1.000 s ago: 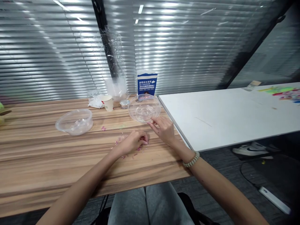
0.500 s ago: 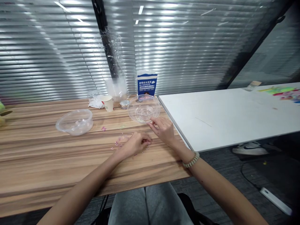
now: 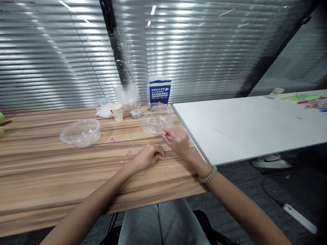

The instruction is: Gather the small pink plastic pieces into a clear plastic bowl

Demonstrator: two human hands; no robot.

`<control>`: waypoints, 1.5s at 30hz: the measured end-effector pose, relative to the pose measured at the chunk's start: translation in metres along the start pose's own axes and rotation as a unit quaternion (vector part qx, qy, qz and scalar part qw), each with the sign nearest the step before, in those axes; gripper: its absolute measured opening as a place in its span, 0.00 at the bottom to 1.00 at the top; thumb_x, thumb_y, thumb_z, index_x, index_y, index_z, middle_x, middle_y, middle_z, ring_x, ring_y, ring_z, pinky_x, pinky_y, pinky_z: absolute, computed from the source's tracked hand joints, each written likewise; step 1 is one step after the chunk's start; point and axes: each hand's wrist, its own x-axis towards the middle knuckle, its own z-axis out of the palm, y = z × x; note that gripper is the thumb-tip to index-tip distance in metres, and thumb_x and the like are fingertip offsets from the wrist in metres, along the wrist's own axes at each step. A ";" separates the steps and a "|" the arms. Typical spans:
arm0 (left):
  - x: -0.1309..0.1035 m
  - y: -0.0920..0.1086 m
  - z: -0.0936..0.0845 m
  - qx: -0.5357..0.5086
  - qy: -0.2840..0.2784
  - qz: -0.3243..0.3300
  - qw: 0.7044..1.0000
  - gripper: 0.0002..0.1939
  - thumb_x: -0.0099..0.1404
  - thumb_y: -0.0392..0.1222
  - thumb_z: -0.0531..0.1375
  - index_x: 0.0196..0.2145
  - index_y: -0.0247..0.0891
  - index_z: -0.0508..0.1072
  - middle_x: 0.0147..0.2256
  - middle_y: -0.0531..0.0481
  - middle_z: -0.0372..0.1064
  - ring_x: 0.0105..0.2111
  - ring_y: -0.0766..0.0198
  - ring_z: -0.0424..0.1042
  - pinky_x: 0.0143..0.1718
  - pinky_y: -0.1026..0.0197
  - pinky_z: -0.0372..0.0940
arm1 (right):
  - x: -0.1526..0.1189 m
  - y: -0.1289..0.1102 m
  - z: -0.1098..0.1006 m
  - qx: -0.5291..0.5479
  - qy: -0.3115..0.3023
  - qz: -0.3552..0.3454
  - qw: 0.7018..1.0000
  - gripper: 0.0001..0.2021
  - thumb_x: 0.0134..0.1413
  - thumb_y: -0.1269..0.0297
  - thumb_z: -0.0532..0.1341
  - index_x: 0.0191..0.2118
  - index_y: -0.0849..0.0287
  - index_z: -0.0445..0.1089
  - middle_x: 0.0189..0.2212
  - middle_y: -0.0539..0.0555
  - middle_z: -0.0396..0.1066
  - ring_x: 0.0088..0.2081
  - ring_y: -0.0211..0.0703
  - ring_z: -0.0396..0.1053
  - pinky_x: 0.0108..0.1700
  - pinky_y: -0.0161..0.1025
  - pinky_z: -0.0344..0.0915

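Observation:
My left hand [image 3: 150,156] rests low over the wooden table with its fingers curled and closed; what they hold, if anything, is too small to tell. Small pink and clear pieces [image 3: 129,156] lie scattered beside and under it. My right hand [image 3: 177,140] is at the near edge of a clear round plastic lid or dish [image 3: 157,119], thumb and forefinger pinched together on something I cannot make out. A small pink piece [image 3: 112,140] and a pale green one [image 3: 133,138] lie farther left.
A clear plastic bowl [image 3: 81,133] stands at the left. Along the back are a paper cup [image 3: 117,112], crumpled white wrapping [image 3: 104,111], a small round tin [image 3: 135,113] and a blue packet [image 3: 160,92]. A white table [image 3: 245,126] adjoins on the right.

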 end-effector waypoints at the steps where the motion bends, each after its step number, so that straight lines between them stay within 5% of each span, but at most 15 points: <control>1: 0.000 0.001 0.000 0.001 0.002 0.003 1.000 0.07 0.59 0.30 0.57 0.30 0.35 0.74 0.28 0.52 0.73 0.28 0.67 0.69 0.32 0.67 0.61 | 0.000 0.000 0.000 0.000 -0.003 0.000 1.000 0.07 0.58 0.63 0.57 0.35 0.61 0.69 0.24 0.52 0.71 0.27 0.38 0.68 0.31 0.35 0.59; 15: -0.003 0.005 0.009 0.180 0.016 0.081 0.980 0.09 0.62 0.28 0.50 0.33 0.35 0.68 0.34 0.47 0.67 0.33 0.63 0.65 0.35 0.62 0.59 | 0.000 -0.001 -0.001 0.000 -0.005 -0.009 1.000 0.07 0.58 0.63 0.57 0.36 0.61 0.69 0.25 0.53 0.72 0.28 0.39 0.69 0.32 0.35 0.60; 23: -0.002 0.009 -0.013 0.185 0.142 0.207 0.950 0.09 0.66 0.29 0.46 0.35 0.33 0.65 0.35 0.46 0.67 0.36 0.64 0.66 0.37 0.63 0.62 | -0.001 -0.001 0.000 -0.014 0.009 -0.037 0.999 0.06 0.57 0.65 0.57 0.37 0.62 0.69 0.24 0.52 0.72 0.28 0.40 0.68 0.32 0.36 0.59; 28: -0.002 -0.006 -0.032 0.144 0.327 0.145 0.923 0.07 0.64 0.29 0.51 0.33 0.34 0.67 0.29 0.51 0.69 0.30 0.68 0.68 0.32 0.67 0.62 | 0.001 -0.008 -0.003 -0.014 0.010 -0.105 0.994 0.05 0.56 0.67 0.58 0.37 0.63 0.69 0.24 0.52 0.72 0.27 0.38 0.67 0.31 0.36 0.58; 31: -0.001 -0.015 -0.040 0.146 0.375 0.121 0.907 0.05 0.62 0.31 0.55 0.32 0.35 0.70 0.30 0.50 0.71 0.31 0.68 0.69 0.32 0.66 0.63 | 0.003 -0.014 -0.006 -0.014 0.006 -0.145 0.989 0.04 0.56 0.68 0.59 0.35 0.63 0.69 0.23 0.52 0.71 0.26 0.37 0.66 0.30 0.35 0.58; 39: -0.007 -0.022 -0.066 0.295 0.347 0.060 0.888 0.05 0.60 0.38 0.60 0.33 0.44 0.77 0.46 0.49 0.70 0.49 0.51 0.60 0.49 0.46 0.54 | 0.003 -0.019 -0.006 0.000 -0.002 -0.153 0.988 0.04 0.56 0.68 0.59 0.36 0.63 0.69 0.24 0.52 0.71 0.26 0.37 0.67 0.30 0.35 0.59; 42: -0.012 -0.030 -0.082 0.220 0.357 0.058 0.906 0.07 0.62 0.42 0.58 0.35 0.41 0.76 0.43 0.47 0.70 0.45 0.58 0.63 0.47 0.53 0.59 | 0.001 -0.015 -0.004 -0.002 0.004 -0.130 0.992 0.05 0.56 0.68 0.59 0.37 0.63 0.69 0.24 0.52 0.72 0.26 0.37 0.67 0.30 0.35 0.59; 45: -0.017 -0.049 -0.090 0.137 0.330 -0.017 0.934 0.12 0.63 0.45 0.55 0.37 0.36 0.74 0.37 0.46 0.71 0.37 0.62 0.68 0.39 0.61 0.64 | -0.003 -0.011 -0.001 -0.002 0.008 -0.106 0.994 0.05 0.55 0.67 0.60 0.37 0.62 0.68 0.27 0.53 0.73 0.28 0.39 0.69 0.31 0.36 0.60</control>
